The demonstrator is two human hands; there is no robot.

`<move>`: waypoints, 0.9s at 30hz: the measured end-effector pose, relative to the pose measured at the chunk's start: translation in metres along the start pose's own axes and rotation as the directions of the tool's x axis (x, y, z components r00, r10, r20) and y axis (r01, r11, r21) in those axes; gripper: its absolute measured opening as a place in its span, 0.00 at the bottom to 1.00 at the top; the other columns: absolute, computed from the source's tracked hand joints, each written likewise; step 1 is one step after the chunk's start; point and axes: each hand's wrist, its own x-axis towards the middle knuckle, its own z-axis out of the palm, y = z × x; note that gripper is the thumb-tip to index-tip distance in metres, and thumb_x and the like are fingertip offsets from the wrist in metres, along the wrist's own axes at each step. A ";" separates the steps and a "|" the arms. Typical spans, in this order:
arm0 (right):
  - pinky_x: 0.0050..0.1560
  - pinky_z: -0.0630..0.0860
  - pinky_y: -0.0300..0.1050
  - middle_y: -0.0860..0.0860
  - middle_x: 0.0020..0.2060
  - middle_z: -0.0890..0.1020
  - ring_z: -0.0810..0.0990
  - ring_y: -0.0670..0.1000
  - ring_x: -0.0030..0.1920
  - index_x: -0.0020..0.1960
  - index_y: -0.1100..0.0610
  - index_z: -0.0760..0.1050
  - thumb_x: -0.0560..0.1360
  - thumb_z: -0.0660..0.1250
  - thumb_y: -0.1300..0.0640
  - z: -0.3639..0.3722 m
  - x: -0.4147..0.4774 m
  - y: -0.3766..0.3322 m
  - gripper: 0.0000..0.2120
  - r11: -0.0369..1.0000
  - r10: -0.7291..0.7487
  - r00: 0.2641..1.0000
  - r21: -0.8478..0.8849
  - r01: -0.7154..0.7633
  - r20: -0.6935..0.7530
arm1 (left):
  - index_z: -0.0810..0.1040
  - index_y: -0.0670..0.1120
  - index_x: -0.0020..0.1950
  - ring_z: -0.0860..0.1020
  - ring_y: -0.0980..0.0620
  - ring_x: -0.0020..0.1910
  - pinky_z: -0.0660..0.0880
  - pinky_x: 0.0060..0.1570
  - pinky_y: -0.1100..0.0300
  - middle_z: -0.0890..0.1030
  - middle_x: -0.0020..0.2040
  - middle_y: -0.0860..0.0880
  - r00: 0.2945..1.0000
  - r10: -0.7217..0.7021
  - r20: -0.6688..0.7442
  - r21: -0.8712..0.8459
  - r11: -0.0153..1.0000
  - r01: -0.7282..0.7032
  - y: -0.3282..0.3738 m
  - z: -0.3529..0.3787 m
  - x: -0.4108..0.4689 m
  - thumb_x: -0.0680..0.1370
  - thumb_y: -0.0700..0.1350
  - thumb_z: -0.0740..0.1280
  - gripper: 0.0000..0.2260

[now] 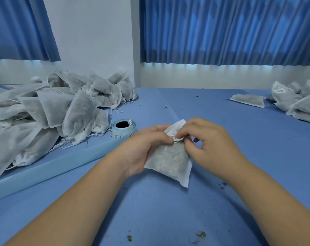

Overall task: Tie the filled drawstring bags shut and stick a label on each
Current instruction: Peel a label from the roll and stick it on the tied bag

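At ten o'clock lies the heap of filled bags (44,112), the label roll (123,129) just beside it. At centre my left hand (147,144) grips a drawstring bag (168,160); my right hand (209,139) pinches a label (177,137), perhaps half-stuck, at its neck. Labelled bags (296,102) sit at two o'clock

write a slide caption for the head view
Left hand holds a filled white fabric drawstring bag while right hand pinches a small white printed label at its top
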 end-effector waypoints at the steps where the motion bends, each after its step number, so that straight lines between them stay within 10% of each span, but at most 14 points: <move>1: 0.46 0.73 0.42 0.45 0.45 0.80 0.74 0.45 0.43 0.48 0.54 0.83 0.72 0.66 0.69 -0.002 0.000 0.000 0.13 1.000 0.007 1.000 -0.004 -0.007 0.024 | 0.77 0.39 0.65 0.80 0.44 0.52 0.77 0.51 0.54 0.81 0.55 0.41 1.000 -0.006 0.018 0.000 1.000 0.006 0.001 0.000 0.000 0.74 0.40 0.65 0.19; 12: 0.45 0.69 0.30 0.43 0.47 0.76 0.75 0.39 0.50 0.42 0.48 0.78 0.69 0.74 0.52 0.005 0.000 -0.009 0.05 0.915 0.318 0.948 0.267 -0.304 -0.013 | 0.81 0.44 0.57 0.82 0.51 0.43 0.78 0.43 0.60 0.86 0.47 0.47 0.917 0.251 -0.308 0.235 0.955 -0.183 -0.010 0.007 0.004 0.80 0.41 0.66 0.08; 19: 0.38 0.80 0.40 0.50 0.43 0.86 0.86 0.48 0.43 0.56 0.54 0.75 0.68 0.78 0.57 0.002 0.003 -0.007 0.19 0.389 0.581 0.727 0.659 -0.644 0.367 | 0.81 0.43 0.57 0.82 0.50 0.46 0.78 0.47 0.58 0.85 0.48 0.45 0.911 0.319 -0.259 0.232 0.937 -0.262 -0.012 0.012 0.004 0.81 0.41 0.63 0.09; 27: 0.41 0.82 0.42 0.55 0.44 0.86 0.86 0.52 0.44 0.49 0.58 0.81 0.68 0.74 0.51 -0.001 0.002 -0.004 0.13 0.317 0.515 0.743 0.710 -0.628 0.427 | 0.81 0.40 0.45 0.78 0.51 0.38 0.74 0.43 0.54 0.82 0.39 0.47 0.899 0.305 -0.315 0.445 0.884 -0.144 -0.018 0.011 0.009 0.77 0.57 0.66 0.20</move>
